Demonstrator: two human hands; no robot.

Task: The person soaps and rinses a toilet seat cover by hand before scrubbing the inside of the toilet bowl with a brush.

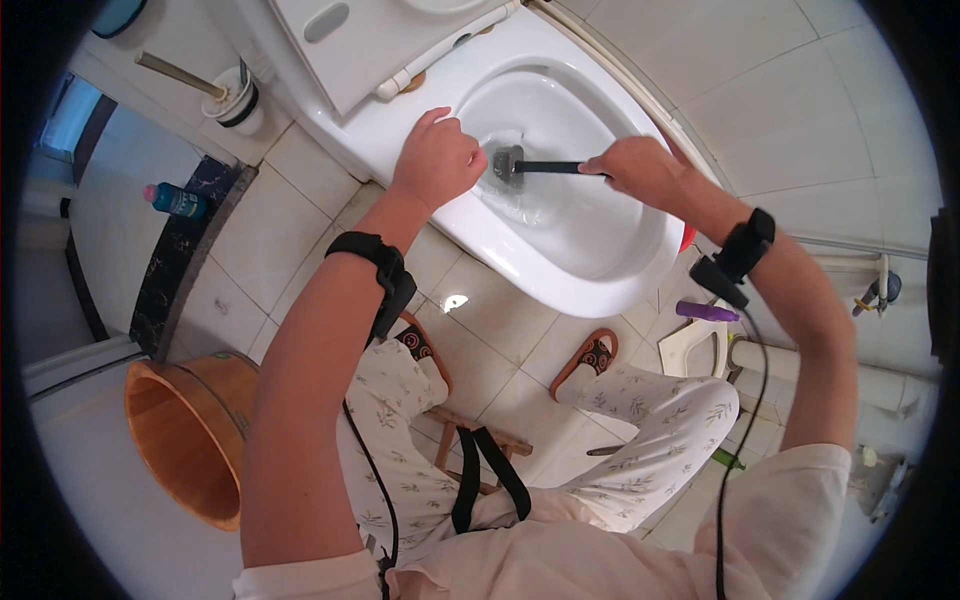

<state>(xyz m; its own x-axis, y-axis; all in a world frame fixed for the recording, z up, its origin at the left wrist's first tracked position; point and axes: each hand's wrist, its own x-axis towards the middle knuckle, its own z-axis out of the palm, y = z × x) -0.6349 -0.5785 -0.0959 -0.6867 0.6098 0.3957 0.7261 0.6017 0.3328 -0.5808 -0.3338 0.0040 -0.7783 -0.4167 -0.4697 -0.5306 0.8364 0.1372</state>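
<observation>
The white toilet bowl [560, 288] stands in front of me. My right hand [640, 170] is wrapped round the black handle of a toilet brush [548, 168], over the right side of the bowl. The dark brush head is down in the bowl by the water at its left part. Above the bowl's left rim is my left hand [438, 160], its fingers curled in a loose fist and nothing seen in them. Whether it touches the rim I cannot tell. The raised lid [350, 45] lies beyond my hands.
A wall holder [236, 108] with another brush is at the far left. A blue-green bottle [176, 200] sits on a dark ledge. A wooden bucket [190, 430] is at my left, a wooden stool [512, 442] by my legs. At right lies a purple bottle [706, 311].
</observation>
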